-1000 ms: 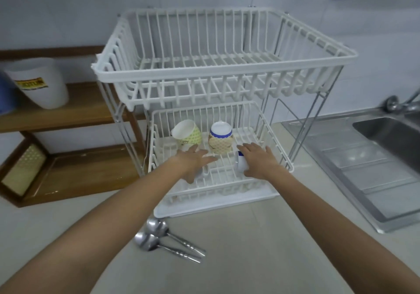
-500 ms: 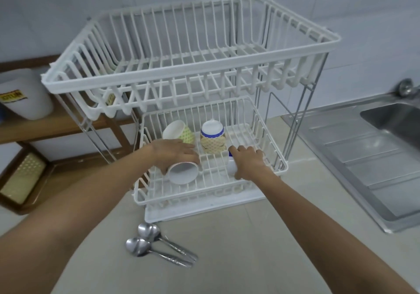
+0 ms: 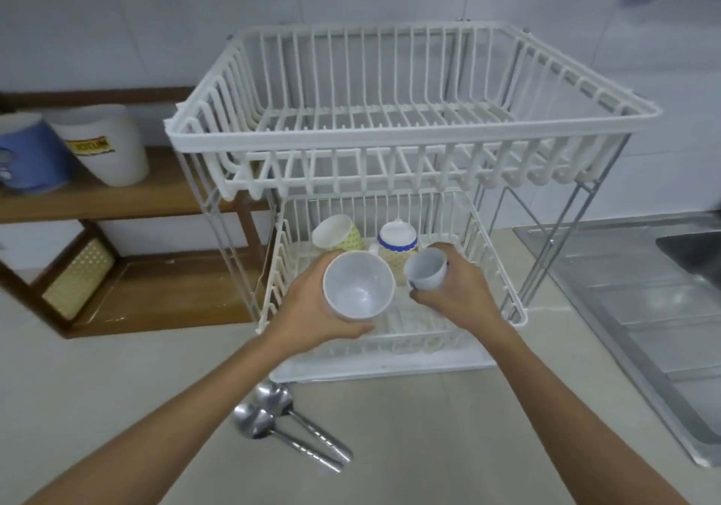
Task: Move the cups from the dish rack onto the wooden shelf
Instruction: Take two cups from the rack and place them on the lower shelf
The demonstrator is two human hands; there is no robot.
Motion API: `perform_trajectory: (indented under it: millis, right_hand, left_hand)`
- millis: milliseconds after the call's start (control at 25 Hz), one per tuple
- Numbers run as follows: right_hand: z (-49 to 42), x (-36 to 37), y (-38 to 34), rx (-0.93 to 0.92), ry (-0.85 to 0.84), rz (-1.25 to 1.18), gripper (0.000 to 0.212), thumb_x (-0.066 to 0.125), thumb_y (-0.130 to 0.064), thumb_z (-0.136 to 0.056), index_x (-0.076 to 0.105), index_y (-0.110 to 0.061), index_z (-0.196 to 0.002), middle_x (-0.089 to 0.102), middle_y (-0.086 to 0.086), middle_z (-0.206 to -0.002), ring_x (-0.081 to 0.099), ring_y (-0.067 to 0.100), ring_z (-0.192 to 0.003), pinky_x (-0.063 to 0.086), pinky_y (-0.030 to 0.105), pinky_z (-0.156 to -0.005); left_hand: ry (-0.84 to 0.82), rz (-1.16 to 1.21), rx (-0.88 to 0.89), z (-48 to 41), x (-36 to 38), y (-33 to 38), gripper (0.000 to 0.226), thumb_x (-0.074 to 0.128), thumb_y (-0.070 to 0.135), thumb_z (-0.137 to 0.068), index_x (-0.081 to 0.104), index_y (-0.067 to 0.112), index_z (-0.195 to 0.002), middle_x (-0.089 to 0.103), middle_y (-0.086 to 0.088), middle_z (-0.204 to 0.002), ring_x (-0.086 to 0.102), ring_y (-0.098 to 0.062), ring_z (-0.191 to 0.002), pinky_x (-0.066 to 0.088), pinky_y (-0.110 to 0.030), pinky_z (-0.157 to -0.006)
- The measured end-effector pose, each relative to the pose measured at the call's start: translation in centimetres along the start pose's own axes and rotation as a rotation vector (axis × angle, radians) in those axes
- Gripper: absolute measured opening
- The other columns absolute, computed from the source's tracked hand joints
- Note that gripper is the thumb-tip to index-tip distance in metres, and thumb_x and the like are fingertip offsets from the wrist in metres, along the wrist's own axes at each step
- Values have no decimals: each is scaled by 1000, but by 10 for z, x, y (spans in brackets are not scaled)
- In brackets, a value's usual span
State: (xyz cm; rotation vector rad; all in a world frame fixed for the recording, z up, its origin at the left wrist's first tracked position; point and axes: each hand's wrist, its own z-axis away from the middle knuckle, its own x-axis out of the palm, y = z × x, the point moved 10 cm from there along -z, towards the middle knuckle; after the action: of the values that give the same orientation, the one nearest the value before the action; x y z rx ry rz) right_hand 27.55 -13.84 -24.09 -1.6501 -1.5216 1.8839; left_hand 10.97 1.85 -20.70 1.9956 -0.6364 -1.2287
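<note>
Two cups in hand, two left in the white two-tier plastic dish rack (image 3: 390,145)
left hand (image 3: 312,309) is wrapped round a big plain white cup (image 3: 358,285), right hand (image 3: 452,293) pinches a small white cup with blue trim (image 3: 425,268), both over the lower tier; wooden shelf (image 3: 128,192) sits off to the left

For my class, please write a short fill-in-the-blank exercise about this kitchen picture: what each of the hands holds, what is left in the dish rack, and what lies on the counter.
1. The left hand holds the ____ of the two white cups being lifted.
2. ____ patterned cups remain on the lower tier of the dish rack.
3. Two metal ____ lie on the counter in front of the rack.
4. The upper tier of the rack holds ____ cups.

Missing words: larger; two; spoons; no
</note>
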Motion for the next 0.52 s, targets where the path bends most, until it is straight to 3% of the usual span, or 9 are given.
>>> perform_trajectory:
  millis: [80,160,240,320,400,520]
  right_hand:
    - [13,-1,-22,9,-71,-262,61,85,-38,-51,55,-40,-104,68,-21,-88,64,-6,-80,46,9,-59]
    - [29,12,-48,-27,-256,-500,55,84,-36,-51,58,-42,-99,71,-17,-92,68,3,-84,53,19,-64]
    - [51,36,-78,-60,-462,-642,55,83,-26,-54,60,-32,-103,71,5,-99,69,25,-95,58,40,-73]
    - [76,70,-107,-92,-662,-705,67,85,-19,-52,56,-18,-111,59,30,-112,59,49,-105,48,66,-86]
    - [99,106,-137,-127,-801,-706,71,85,-16,-52,54,-15,-116,58,29,-113,57,51,-107,48,63,-84]
    - [124,165,-184,-185,-834,-552,64,86,-20,-55,58,-29,-111,68,-2,-103,67,21,-96,56,32,-72]
  left_hand:
    - [74,182,-63,39,-23,13,87,89,36,-43,48,47,-118,58,28,-115,58,2,-107,49,-14,-85]
    - [98,278,-101,79,-50,18,85,84,30,-40,51,39,-117,63,26,-111,62,2,-100,51,-14,-78]
    - [99,378,-149,116,-86,11,82,76,27,-39,49,24,-116,69,24,-105,65,3,-93,53,-15,-74]
    - [122,399,-216,145,-126,-3,76,71,28,-41,49,18,-114,72,23,-98,67,3,-88,55,-15,-70]
    - [190,338,-282,163,-166,-23,76,75,29,-43,51,20,-114,72,22,-99,67,2,-90,55,-15,-70]
    - [337,213,-399,181,-217,-74,75,86,26,-49,52,29,-116,70,15,-104,64,2,-93,53,-16,-71]
